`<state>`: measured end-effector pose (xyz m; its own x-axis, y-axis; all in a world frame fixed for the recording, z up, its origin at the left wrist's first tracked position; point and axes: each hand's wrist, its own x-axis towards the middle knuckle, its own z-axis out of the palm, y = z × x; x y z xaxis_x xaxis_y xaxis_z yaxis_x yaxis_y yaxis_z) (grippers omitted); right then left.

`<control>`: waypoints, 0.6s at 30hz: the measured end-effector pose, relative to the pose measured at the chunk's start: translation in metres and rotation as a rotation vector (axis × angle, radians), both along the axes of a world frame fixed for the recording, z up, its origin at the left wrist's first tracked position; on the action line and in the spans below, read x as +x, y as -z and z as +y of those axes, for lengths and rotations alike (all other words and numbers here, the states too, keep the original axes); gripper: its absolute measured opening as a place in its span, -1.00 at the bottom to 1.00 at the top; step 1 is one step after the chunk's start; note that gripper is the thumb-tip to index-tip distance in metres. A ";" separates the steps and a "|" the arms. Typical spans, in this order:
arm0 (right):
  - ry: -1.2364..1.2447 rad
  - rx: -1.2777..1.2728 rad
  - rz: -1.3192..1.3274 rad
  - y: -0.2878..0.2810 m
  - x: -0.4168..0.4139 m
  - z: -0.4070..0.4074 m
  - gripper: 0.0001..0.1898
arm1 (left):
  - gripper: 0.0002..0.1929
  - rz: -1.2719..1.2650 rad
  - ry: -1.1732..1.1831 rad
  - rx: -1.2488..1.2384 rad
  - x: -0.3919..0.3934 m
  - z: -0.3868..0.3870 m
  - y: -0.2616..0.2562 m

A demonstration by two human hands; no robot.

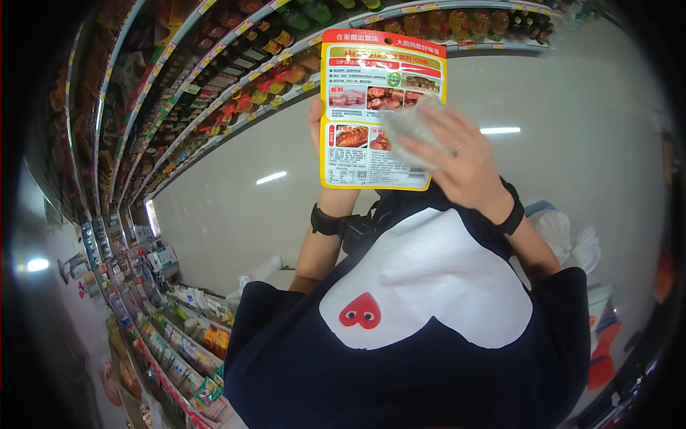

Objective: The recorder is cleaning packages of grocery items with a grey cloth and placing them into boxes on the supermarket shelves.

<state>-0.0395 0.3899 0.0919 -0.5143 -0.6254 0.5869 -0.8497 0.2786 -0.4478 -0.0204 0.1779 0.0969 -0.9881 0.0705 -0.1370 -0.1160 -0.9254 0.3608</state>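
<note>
A flat seasoning packet [348,119] with a red and yellow border is held upright in front of my chest, its printed back with food pictures facing me. My left hand [316,120] grips it from behind at the left edge; most of its fingers are hidden by the packet. In my right hand [455,147] is a pale, crumpled cloth [410,134], pressed against or just over the packet's right half. The hand and cloth are blurred. A ring is on one right finger, and both wrists carry black bands.
Store shelves [225,59] with bottles and packets curve along the upper left and top. More stocked shelves [177,359] stand at the lower left. White plastic bags [568,236] lie at the right on the glossy floor [230,161], near a red object [603,356].
</note>
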 end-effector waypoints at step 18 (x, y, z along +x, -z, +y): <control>-0.172 0.014 -0.116 -0.021 0.023 -0.047 -0.54 | -0.24 -0.048 0.122 0.057 -0.001 0.003 0.011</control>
